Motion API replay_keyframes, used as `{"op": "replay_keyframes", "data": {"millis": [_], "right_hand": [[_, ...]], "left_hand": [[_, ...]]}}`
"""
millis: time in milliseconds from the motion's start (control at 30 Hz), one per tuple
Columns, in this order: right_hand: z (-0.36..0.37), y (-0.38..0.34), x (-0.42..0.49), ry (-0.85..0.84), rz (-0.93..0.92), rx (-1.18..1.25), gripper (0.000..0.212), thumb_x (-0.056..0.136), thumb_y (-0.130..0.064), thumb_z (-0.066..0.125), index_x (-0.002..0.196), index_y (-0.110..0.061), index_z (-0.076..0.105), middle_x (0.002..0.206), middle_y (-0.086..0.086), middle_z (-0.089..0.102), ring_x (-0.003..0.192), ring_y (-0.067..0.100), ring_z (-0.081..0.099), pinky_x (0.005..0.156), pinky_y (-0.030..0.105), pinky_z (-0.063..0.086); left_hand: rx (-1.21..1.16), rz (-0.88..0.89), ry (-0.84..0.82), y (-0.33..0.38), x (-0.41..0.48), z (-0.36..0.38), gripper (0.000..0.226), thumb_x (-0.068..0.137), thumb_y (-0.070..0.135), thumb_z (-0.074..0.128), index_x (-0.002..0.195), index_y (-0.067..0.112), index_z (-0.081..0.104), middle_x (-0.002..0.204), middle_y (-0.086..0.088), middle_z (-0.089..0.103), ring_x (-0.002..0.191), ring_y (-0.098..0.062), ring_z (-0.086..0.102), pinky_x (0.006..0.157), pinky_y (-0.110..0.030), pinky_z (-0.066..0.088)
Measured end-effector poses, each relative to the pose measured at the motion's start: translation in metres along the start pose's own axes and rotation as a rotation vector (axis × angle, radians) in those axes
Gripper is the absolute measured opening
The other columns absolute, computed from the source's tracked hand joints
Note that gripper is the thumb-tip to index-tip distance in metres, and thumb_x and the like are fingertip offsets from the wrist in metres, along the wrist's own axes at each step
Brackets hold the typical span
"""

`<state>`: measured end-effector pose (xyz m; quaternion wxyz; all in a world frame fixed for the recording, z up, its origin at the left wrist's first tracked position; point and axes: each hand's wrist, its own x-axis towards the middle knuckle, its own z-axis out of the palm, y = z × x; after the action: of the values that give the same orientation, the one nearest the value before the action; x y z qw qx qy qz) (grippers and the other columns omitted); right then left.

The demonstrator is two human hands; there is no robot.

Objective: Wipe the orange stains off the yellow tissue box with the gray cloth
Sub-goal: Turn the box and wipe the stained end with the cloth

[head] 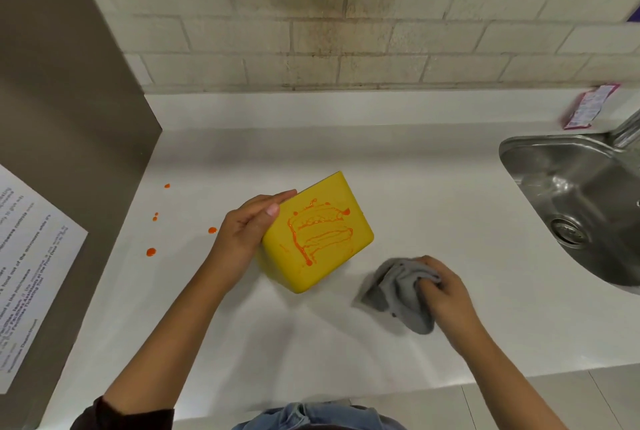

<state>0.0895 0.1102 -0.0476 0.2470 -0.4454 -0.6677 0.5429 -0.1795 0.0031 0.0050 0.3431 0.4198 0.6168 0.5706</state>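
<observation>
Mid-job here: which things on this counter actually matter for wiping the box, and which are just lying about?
For the job:
- yellow tissue box, tilted, steadied by the left hand
- orange stains on its upturned face
- gray cloth, bunched in the right hand, clear of the box

Lying about:
- orange drops on the counter
- sink
- pink packet
- printed notice

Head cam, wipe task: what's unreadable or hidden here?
- Yellow tissue box: far and under faces face away; left side covered by the left hand.
- Gray cloth: partly bunched inside the right hand.
- Wall notice: text blurred, cut by left edge.
- Faucet: cut by right edge.
</observation>
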Motion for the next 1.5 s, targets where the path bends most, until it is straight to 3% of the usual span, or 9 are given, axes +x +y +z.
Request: {"op": "replay_keyframes", "data": {"millis": [100, 300, 467, 667, 767, 933, 1133, 1333, 1500], "right_hand": [[0.0, -0.041, -0.005, 0.049, -0.109, 0.24, 0.032, 0.074, -0.006, 0.04, 0.101, -0.01, 0.057, 0.099, 0.023, 0.06, 0.092, 0.044, 0.059, 0.082, 0.055, 0.049], [0.023, -0.099, 0.006, 0.171, -0.478, 0.138, 0.025, 0.07, -0.017, 0.048, 0.087, -0.017, 0.066, 0.116, -0.005, 0.048, 0.112, 0.004, 0.051, 0.087, 0.013, 0.045], [0.053, -0.097, 0.02, 0.141, -0.581, 0.078, 0.055, 0.067, 0.011, 0.042, 0.109, -0.021, 0.056, 0.118, -0.003, 0.056, 0.115, 0.011, 0.053, 0.097, 0.02, 0.042], [0.073, -0.079, 0.019, -0.049, -0.678, -0.081, 0.05, 0.084, -0.024, 0.048, 0.134, -0.016, 0.043, 0.148, -0.005, 0.033, 0.137, 0.011, 0.028, 0.109, 0.018, 0.028], [0.079, -0.075, 0.023, -0.018, -0.646, -0.042, 0.048, 0.08, -0.038, 0.064, 0.124, -0.029, 0.047, 0.149, -0.013, 0.031, 0.136, 0.008, 0.031, 0.105, 0.021, 0.036], [0.081, -0.073, 0.034, 0.044, -0.668, -0.036, 0.036, 0.084, -0.014, 0.049, 0.117, -0.027, 0.052, 0.143, -0.025, 0.037, 0.133, 0.008, 0.037, 0.105, 0.018, 0.036], [0.06, -0.06, 0.036, -0.073, -0.851, -0.277, 0.044, 0.088, -0.012, 0.046, 0.13, -0.024, 0.046, 0.141, -0.015, 0.038, 0.138, 0.014, 0.03, 0.114, 0.026, 0.026], [0.075, -0.079, 0.034, 0.002, -0.667, -0.087, 0.038, 0.082, -0.027, 0.059, 0.119, -0.025, 0.054, 0.142, -0.013, 0.043, 0.138, 0.01, 0.029, 0.112, 0.023, 0.03], [0.087, -0.08, 0.036, 0.064, -0.672, -0.117, 0.026, 0.084, -0.023, 0.056, 0.109, -0.028, 0.054, 0.141, -0.022, 0.041, 0.139, 0.007, 0.024, 0.113, 0.049, 0.029]], "left_hand": [[-0.006, 0.001, 0.001, -0.001, 0.001, 0.0, 0.031, 0.084, 0.036, 0.041, 0.105, 0.036, 0.063, 0.114, 0.009, 0.065, 0.108, -0.006, 0.059, 0.09, -0.014, 0.045], [-0.003, -0.004, -0.005, -0.001, 0.003, -0.004, 0.031, 0.083, 0.043, 0.042, 0.104, 0.039, 0.064, 0.113, 0.011, 0.066, 0.105, -0.002, 0.06, 0.084, -0.008, 0.045], [-0.012, -0.015, -0.002, 0.0, 0.004, -0.004, 0.029, 0.084, 0.039, 0.04, 0.1, 0.044, 0.064, 0.109, 0.014, 0.065, 0.099, 0.003, 0.061, 0.076, -0.004, 0.045], [-0.031, -0.018, 0.009, 0.001, 0.005, -0.004, 0.03, 0.084, 0.039, 0.04, 0.101, 0.043, 0.064, 0.112, 0.009, 0.065, 0.099, 0.001, 0.061, 0.076, -0.005, 0.045], [-0.036, -0.008, -0.015, 0.001, 0.004, -0.004, 0.031, 0.083, 0.037, 0.042, 0.105, 0.037, 0.063, 0.114, 0.005, 0.064, 0.103, -0.003, 0.061, 0.081, -0.009, 0.047], [-0.038, -0.021, 0.0, -0.002, 0.006, -0.005, 0.034, 0.083, 0.037, 0.041, 0.11, 0.032, 0.062, 0.115, 0.001, 0.064, 0.104, -0.007, 0.061, 0.082, -0.01, 0.047], [-0.039, -0.024, 0.013, -0.005, 0.009, -0.007, 0.034, 0.084, 0.037, 0.04, 0.107, 0.033, 0.065, 0.114, 0.001, 0.066, 0.103, -0.008, 0.062, 0.081, -0.011, 0.048], [-0.043, -0.034, 0.029, -0.003, 0.011, -0.008, 0.03, 0.083, 0.038, 0.042, 0.101, 0.036, 0.066, 0.106, 0.008, 0.068, 0.096, -0.003, 0.063, 0.077, -0.009, 0.048], [-0.045, -0.031, 0.044, -0.002, 0.01, -0.007, 0.028, 0.082, 0.038, 0.042, 0.098, 0.04, 0.066, 0.104, 0.01, 0.068, 0.094, -0.001, 0.064, 0.076, -0.009, 0.048]]}}
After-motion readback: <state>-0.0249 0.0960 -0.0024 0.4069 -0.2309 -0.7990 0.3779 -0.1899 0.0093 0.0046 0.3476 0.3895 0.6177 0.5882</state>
